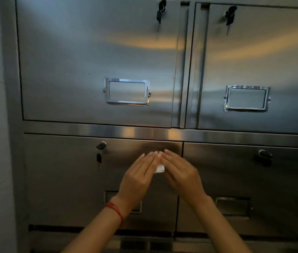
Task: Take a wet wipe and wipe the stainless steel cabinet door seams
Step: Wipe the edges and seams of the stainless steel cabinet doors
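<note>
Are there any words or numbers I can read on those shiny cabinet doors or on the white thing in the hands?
No readable text anywhere.
Upper left label holder: blank, no card with writing.
Upper right label holder: blank too.
Lower label holders: dark, nothing readable.
White wipe between the left hand and right hand: a faint grey speck, too small to read.

A steel cabinet (71, 52) fills the view. Its four doors carry label frames (127, 91). Keys (161, 10) hang in their locks.
</note>
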